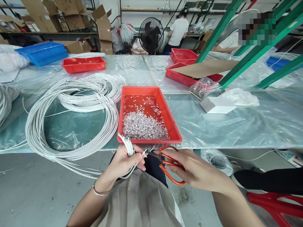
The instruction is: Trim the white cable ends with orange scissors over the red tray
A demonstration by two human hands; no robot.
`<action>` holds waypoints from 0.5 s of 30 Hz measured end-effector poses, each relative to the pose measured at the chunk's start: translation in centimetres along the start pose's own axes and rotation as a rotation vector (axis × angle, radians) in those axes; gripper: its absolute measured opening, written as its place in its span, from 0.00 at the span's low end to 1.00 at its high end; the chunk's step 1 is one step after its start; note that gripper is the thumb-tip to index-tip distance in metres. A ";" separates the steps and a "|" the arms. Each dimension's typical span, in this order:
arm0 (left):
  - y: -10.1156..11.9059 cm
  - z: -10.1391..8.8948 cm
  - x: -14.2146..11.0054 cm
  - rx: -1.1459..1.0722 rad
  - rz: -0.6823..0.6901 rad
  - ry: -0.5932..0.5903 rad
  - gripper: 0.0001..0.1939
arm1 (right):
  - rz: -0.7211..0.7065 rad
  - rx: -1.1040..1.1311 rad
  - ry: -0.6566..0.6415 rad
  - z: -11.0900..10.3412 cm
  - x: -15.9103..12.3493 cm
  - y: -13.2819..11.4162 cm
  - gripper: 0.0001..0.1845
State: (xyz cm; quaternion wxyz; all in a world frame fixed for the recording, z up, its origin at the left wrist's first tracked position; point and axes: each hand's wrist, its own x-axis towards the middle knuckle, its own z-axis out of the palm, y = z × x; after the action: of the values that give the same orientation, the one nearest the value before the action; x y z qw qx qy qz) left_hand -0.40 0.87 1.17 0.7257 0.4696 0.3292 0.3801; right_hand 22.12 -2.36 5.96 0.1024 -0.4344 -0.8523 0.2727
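Observation:
My left hand (127,160) is closed around a bundle of white cables (127,145), whose cut ends stick up above the fingers. Between its thumb and fingertips one cable end points to the right. Orange-handled scissors (174,179) are in my right hand (189,167), with fingers through the loops. Their blades reach that cable end beside my left fingertips; whether they are closed on it I cannot tell. Just beyond my hands, a red tray (175,130) holds a heap of small shiny clear or silvery pieces (144,126). A large coil of white cable (35,126) lies to the left, trailing toward my left hand.
A green frame (213,45) rises at the right, near a small white box (217,105) and red trays (181,56). Further left stand a blue bin (42,53) and another red tray (84,65). A red stool (276,205) is low right. People work farther back, near a fan (151,34).

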 end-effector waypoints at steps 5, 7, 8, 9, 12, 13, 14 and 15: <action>-0.4 -0.3 0.1 -0.090 -0.031 -0.139 0.17 | 0.017 0.121 0.049 0.3 0.0 0.6 0.05; -0.4 -0.1 0.1 -0.059 -0.015 -0.093 0.18 | 0.055 0.302 0.114 0.9 0.5 0.8 0.04; -0.4 0.0 0.1 -0.027 -0.007 -0.061 0.18 | 0.072 0.421 0.168 1.3 0.9 0.8 0.07; -0.5 0.2 0.1 0.013 0.000 -0.030 0.18 | 0.084 0.551 0.228 1.7 1.4 0.6 0.09; -0.5 0.6 0.0 0.154 0.040 0.027 0.15 | 0.089 0.902 0.376 3.3 3.3 -0.4 0.14; -0.6 0.7 0.0 0.190 0.062 0.040 0.13 | 0.098 0.992 0.401 3.8 3.9 -0.7 0.14; -0.6 0.8 0.0 0.213 0.088 0.052 0.11 | 0.107 1.090 0.414 4.3 4.4 -0.9 0.15; -0.6 0.8 0.0 0.226 0.114 0.059 0.10 | 0.112 1.203 0.402 4.8 4.9 -1.0 0.16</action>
State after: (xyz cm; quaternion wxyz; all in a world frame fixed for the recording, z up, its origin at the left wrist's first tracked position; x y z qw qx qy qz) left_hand 0.41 0.31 0.87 0.6354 0.5547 0.3639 0.3952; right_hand 16.50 -0.76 2.23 0.4719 -0.3875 -0.4904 0.6218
